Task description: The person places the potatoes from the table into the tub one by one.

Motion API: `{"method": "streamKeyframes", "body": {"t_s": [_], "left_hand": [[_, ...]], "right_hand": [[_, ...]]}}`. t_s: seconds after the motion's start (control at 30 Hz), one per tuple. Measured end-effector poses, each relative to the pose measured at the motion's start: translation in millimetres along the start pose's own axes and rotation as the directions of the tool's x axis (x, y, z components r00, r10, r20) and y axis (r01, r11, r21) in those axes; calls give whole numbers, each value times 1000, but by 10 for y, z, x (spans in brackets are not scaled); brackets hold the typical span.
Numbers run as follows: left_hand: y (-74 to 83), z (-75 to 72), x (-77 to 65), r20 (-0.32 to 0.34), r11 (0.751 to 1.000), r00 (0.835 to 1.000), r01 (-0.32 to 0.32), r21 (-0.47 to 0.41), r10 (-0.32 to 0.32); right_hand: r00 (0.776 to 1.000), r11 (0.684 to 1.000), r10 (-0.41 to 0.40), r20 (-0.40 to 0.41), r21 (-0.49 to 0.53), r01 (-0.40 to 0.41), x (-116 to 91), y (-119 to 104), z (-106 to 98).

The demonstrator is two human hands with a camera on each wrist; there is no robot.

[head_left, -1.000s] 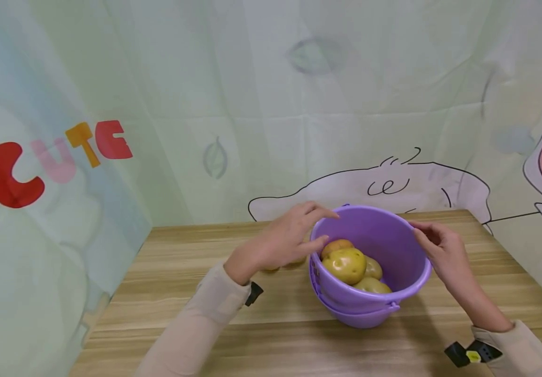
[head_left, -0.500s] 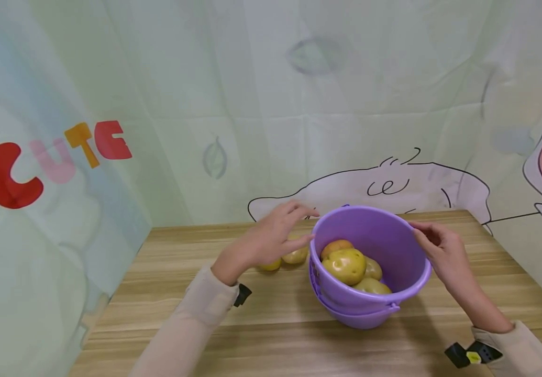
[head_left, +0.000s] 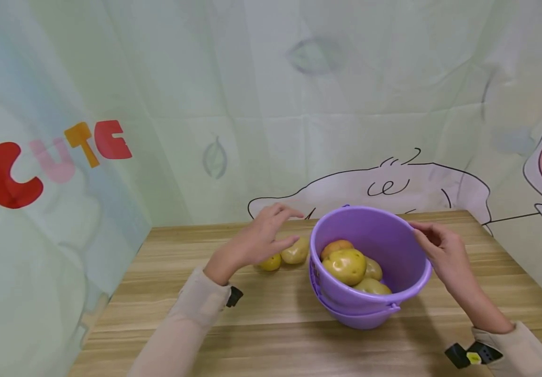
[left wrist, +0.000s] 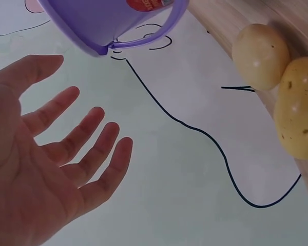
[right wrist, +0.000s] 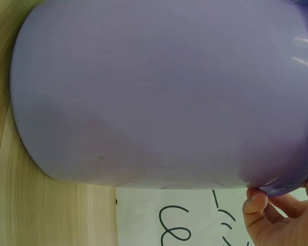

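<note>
My right hand [head_left: 442, 250] pinches the rim of a purple bucket [head_left: 374, 228] between thumb and fingers, at its right side. Inside the bucket lie several potatoes; a large yellow potato [head_left: 344, 266] sits on top, with an orange-tinged one [head_left: 336, 246] behind it. My left hand [head_left: 252, 241] hovers left of the bucket, holding nothing, its fingers spread and slightly bent in the left wrist view. Below and beside it, two more potatoes lie on the table: a yellow one [head_left: 271, 263], partly covered by the hand, and a paler one [head_left: 295, 253] close to the bucket.
The bucket stands on a wood-grain table [head_left: 261, 324], its handle [left wrist: 161, 32] hanging down at the side. A printed cloth backdrop [head_left: 271, 104] rises behind the table's back edge and along its left side.
My left hand has drawn back leftward from over the bucket's rim, baring the two potatoes on the table. The right hand and the bucket have stayed put.
</note>
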State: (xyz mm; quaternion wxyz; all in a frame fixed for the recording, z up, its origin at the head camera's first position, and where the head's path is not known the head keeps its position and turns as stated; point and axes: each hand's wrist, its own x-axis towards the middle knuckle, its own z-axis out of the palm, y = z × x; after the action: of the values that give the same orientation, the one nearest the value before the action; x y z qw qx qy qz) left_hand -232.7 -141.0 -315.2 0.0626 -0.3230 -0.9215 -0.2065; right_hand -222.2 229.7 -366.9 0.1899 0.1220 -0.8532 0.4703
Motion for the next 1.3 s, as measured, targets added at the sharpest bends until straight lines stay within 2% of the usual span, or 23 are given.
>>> {"method": "streamKeyframes", "body": {"t_s": [0.2,0.47,0.83,1.1,1.3], "left_hand": [[-86,24,-45,26,999,999,40,-5,-40],[-199,69,-72,39,999,999,31,-9,-31],[-364,192,-89,67,994,992,104,31,-106],[-424,255,-99,101,988,983,155,-5,-153],[-476,302,-97,117,984,978,175,10,-175]], "right_hand": [[1000,1000,6,10,0,-6,-12,-1,-3],[1000,1000,3,11,4,-3,-14,-6,-3],[1000,1000,0,8,2,0,-14,-5,2],[1000,1000,10,10,4,-10,-16,3,2],[1000,1000,-3,-7,8,3,0,12,3]]}}
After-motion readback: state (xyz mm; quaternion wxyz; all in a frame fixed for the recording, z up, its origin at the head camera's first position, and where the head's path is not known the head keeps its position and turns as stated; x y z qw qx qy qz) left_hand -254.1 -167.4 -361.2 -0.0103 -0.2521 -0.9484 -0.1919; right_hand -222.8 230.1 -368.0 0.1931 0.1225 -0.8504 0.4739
